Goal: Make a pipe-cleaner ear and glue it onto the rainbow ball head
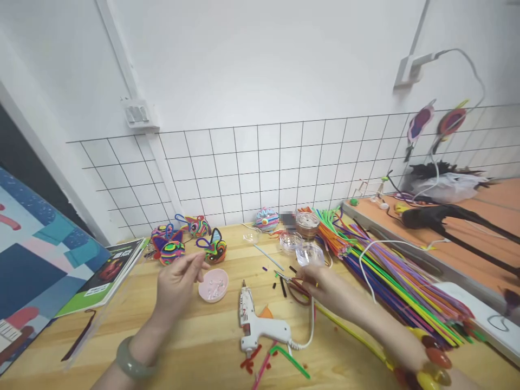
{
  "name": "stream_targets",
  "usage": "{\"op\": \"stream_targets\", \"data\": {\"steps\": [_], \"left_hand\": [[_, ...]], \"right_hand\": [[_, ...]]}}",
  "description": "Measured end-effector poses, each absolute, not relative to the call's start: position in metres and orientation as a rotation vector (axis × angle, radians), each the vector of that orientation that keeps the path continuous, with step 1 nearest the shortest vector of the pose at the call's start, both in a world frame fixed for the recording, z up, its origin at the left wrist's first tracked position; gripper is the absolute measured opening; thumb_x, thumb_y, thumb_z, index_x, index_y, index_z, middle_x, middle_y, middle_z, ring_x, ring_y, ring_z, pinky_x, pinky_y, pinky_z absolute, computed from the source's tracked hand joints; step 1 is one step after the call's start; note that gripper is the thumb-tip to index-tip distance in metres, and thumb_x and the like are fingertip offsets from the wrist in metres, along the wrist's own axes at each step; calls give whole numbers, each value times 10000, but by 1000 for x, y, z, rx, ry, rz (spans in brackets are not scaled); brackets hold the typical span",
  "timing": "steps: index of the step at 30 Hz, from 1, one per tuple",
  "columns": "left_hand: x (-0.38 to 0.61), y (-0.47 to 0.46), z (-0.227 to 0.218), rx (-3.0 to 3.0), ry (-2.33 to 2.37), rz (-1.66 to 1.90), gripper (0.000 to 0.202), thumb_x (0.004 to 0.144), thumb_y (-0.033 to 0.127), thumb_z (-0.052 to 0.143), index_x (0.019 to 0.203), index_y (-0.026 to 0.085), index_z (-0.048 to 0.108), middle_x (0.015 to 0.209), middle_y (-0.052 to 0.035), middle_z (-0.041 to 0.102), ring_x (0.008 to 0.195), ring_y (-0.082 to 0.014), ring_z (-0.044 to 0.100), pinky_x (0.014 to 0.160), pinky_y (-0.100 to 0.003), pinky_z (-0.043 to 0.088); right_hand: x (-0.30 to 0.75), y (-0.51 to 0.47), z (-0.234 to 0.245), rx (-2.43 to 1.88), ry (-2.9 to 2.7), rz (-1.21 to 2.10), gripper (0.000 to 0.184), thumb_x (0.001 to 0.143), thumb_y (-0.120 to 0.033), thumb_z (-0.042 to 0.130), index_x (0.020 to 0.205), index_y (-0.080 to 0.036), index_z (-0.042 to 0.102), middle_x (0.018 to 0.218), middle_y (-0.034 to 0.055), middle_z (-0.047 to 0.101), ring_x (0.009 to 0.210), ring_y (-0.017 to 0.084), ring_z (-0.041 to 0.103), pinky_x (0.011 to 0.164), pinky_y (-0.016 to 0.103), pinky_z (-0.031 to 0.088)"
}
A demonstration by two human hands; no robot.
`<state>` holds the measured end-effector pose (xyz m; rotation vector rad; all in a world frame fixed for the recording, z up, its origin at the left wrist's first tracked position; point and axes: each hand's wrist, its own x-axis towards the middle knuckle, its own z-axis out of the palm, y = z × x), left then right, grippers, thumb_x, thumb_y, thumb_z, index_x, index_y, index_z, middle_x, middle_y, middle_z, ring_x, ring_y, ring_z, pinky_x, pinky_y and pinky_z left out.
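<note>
My left hand (179, 284) is raised beside a small pink bowl (213, 286) with small clear bits in it. Its thumb and fingers are pinched together; whatever is between them is too small to make out. Over the scissors (299, 292) with dark red handles hovers my right hand (320, 284), its fingers curled and slightly blurred. A clear plastic container (309, 254) stands just behind those fingers. Whether they touch the scissors or hold something is hidden. In front of both hands a white glue gun (255, 322) lies with its nozzle pointing away from me.
Several colourful pipe-cleaner figures (173, 250) stand at the back left. Bundled pipe cleaners (390, 281) fill the right side, crossed by a white cable. A magazine (109, 276) lies left; a wire grid (244, 162) lines the wall. Green and red pipe-cleaner pieces (290, 362) lie near me.
</note>
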<state>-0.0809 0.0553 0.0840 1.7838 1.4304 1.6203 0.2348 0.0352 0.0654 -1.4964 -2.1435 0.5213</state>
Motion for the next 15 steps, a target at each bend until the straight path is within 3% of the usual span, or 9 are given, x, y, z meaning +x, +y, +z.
{"op": "stream_targets", "data": {"steps": [5,7,10,15], "left_hand": [[-37,47,108,1700,1189,1780,157,787,314,584,847,177,631,516,26,614,409,-95,525,435,-219,449],[-22,44,119,1585,1091,1879,145,758,276,625,867,198,571,487,54,590,387,-92,511,419,-212,446],[-8,40,126,1478,902,2022,191,731,238,652,805,224,476,558,59,610,423,-99,546,431,-220,468],[-15,43,120,1450,965,2032,158,730,243,647,752,207,494,522,53,598,407,-100,544,422,-219,463]], "right_hand": [[220,57,49,-1691,-2241,342,182,858,-169,488,741,-136,623,703,83,633,696,196,607,652,315,442],[209,75,44,-1732,-2295,298,133,866,-213,538,851,-113,625,809,73,641,759,186,615,696,336,476],[192,99,38,-1769,-2353,253,252,887,-280,537,1091,-134,559,1068,71,596,887,184,606,756,375,506],[167,126,29,-1897,-2378,223,284,883,-270,546,1131,-131,545,1137,102,566,946,202,591,792,381,498]]}}
